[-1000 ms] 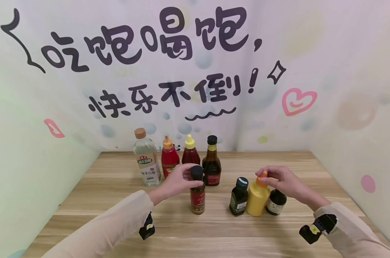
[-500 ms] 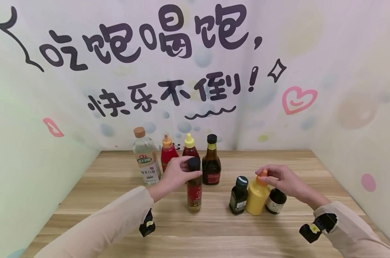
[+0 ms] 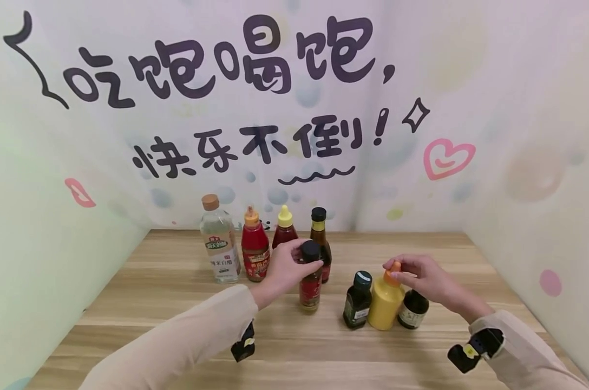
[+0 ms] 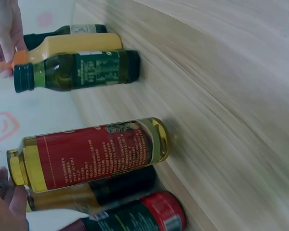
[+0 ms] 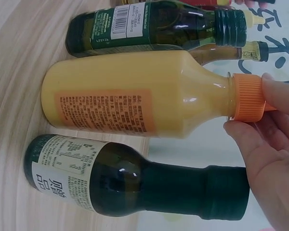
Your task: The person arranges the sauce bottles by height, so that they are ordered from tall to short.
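In the head view my left hand (image 3: 286,268) grips an upright red-labelled oil bottle (image 3: 311,295) by its top, near the black cap. Its yellowish contents show in the left wrist view; whether its base touches the table I cannot tell. My right hand (image 3: 430,279) pinches the orange cap (image 5: 249,97) of a yellow squeeze bottle (image 5: 120,94), which stands on the table. Close on either side of that bottle are a small green glass bottle (image 3: 358,303) and a dark bottle with a pale label (image 3: 413,311).
At the back of the wooden table (image 3: 275,352) stand a clear vinegar bottle (image 3: 221,244), a red squeeze bottle (image 3: 255,246), a dark red bottle with yellow cap (image 3: 285,230) and a brown bottle (image 3: 319,230), partly behind the oil bottle. A printed curtain (image 3: 397,189) hangs behind.
My left hand has carried the oil bottle slightly back, then rightward, so it now stands in front of the brown bottle. The right hand stays on the orange cap.
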Available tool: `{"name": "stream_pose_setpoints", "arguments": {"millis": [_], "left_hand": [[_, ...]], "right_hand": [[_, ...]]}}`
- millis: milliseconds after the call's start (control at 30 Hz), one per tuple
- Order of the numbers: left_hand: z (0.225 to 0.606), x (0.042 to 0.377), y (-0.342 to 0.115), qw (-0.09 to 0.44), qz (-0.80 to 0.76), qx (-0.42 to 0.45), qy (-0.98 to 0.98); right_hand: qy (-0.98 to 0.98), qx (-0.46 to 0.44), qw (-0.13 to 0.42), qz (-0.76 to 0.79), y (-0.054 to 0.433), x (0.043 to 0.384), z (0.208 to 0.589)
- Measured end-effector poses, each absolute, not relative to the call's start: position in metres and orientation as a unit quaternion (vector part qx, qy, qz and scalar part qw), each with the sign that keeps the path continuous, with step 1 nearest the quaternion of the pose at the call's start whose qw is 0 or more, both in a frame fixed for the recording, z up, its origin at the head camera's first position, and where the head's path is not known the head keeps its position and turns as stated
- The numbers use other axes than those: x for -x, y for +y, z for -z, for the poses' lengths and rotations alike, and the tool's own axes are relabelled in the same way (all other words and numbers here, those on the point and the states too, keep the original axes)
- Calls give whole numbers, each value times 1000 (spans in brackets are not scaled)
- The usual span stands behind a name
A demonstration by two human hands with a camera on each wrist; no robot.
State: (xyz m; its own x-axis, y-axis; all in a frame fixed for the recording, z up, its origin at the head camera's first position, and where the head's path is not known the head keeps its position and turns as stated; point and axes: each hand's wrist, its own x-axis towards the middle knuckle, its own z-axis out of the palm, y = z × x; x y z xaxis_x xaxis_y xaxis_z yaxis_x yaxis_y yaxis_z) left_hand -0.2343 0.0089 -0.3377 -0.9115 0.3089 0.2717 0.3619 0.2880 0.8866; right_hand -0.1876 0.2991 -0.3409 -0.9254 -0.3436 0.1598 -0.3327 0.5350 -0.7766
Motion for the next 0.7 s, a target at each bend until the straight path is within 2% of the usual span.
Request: {"name": "stream_pose_setpoints", "arguments": {"millis": [700], "left_hand": [[337, 248, 61, 58, 515, 235, -822]], "right_hand": [[877, 192, 7, 441, 298, 187, 342]]}}
